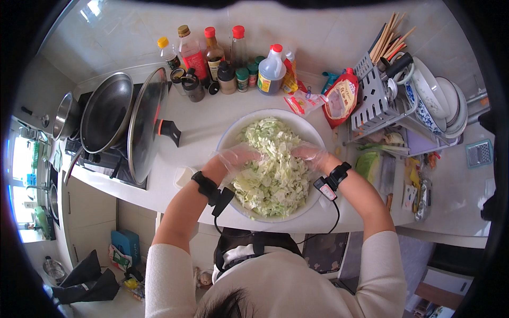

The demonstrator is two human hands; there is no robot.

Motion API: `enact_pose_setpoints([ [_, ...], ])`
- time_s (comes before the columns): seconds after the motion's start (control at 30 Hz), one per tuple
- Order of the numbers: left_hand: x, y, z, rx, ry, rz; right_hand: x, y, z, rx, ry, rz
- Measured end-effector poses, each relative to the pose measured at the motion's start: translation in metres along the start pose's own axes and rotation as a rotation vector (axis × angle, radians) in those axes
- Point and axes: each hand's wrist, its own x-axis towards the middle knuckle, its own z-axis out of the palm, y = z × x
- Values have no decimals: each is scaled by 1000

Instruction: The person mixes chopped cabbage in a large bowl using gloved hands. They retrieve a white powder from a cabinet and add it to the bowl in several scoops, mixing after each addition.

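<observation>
A large white bowl [228,137] on the counter holds a heap of chopped cabbage [274,179]. My left hand [240,156], in a clear plastic glove, reaches into the bowl from its left side, fingers in the cabbage. From the right side, my right hand [310,153], gloved likewise, has its fingers pushed into the same heap. The cabbage covers the fingertips of both hands, so whether they close on any is hidden. Black bands with a cable sit on both wrists.
Seasoning bottles [238,47] line the wall. A frying pan [107,115] and a glass lid [149,127] stand on the left. At right are a dish rack [372,99], a red pouch [340,97], a cut cabbage piece [366,167] and a cleaver [387,175].
</observation>
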Motion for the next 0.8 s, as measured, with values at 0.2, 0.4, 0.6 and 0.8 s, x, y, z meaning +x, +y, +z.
enact_pose_setpoints([
  [0.2, -4, 28, 6, 774, 150, -17, 9, 16, -7, 279, 120, -110],
  [0.4, -23, 55, 25, 595, 280, 120, -2, -19, -13, -57, 143, -360],
  [0.6, -45, 81, 46, 750, 176, 144, -46, -111, 6, -327, 157, -161],
  [0.8, -68, 83, 59, 621, 68, 207, -64, -129, 43, -239, 264, -43],
])
